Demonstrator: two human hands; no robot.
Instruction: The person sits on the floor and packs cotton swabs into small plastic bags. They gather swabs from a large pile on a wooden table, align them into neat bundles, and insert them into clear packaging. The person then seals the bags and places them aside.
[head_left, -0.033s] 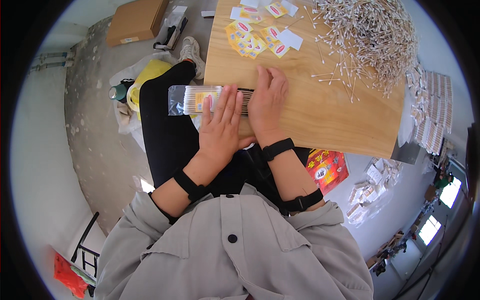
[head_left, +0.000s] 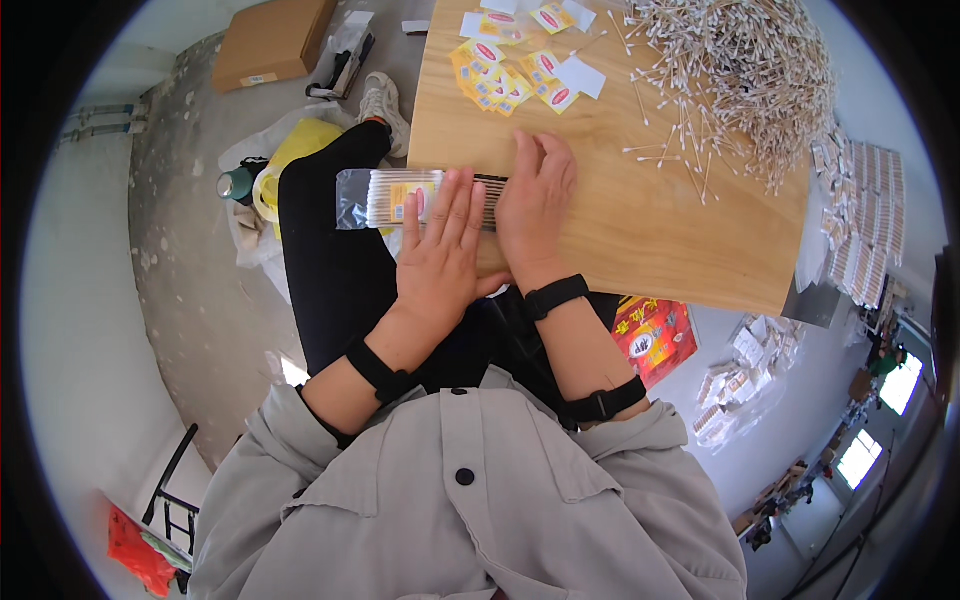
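A wooden bench (head_left: 640,232) carries a cotton-swab heap (head_left: 755,75) at two o'clock. The left hand (head_left: 438,268), fingers straight, lies flat on the clear swab pack (head_left: 384,203) at eleven (its nine-o'clock end overhangs the bench); the right hand (head_left: 531,215) curls by its three-o'clock end, grip impossible to tell.

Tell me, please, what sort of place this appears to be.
Probably a packing workshop: a heap of loose cotton swabs and scattered yellow cards lie on the wooden table, and what look like swab packs are stacked beyond its right edge.
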